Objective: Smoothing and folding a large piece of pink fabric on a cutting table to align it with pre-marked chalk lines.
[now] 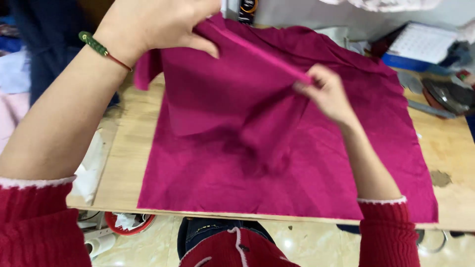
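While the big piece of magenta cloth (297, 168) lies spread over the wooden table (448, 148), I hold a folded strip of its upper part lifted between my 2 hands, so that the fold runs as a taut ridge from upper left down to the right. My left hand (153, 24) is raised high and close to my face, wrist bent, with the fingers closed over the upper end of the fold and the thumb pressing from below; a green bead bracelet (96, 44) sits on that wrist. My right hand (326, 94) reaches farther out over the table, forearm stretched forward, and pinches the lower end of the ridge between thumb and fingertips, the other fingers curled in. Held this way, the strip seems to stay straight, while the rest of the cloth hangs slack and rests flat, its near edge lying along the table's front edge. At the far right of the table sit a calendar (425, 42) and some dark tools I cannot make out. Below the table, on the floor, stands a red bin (123, 225).
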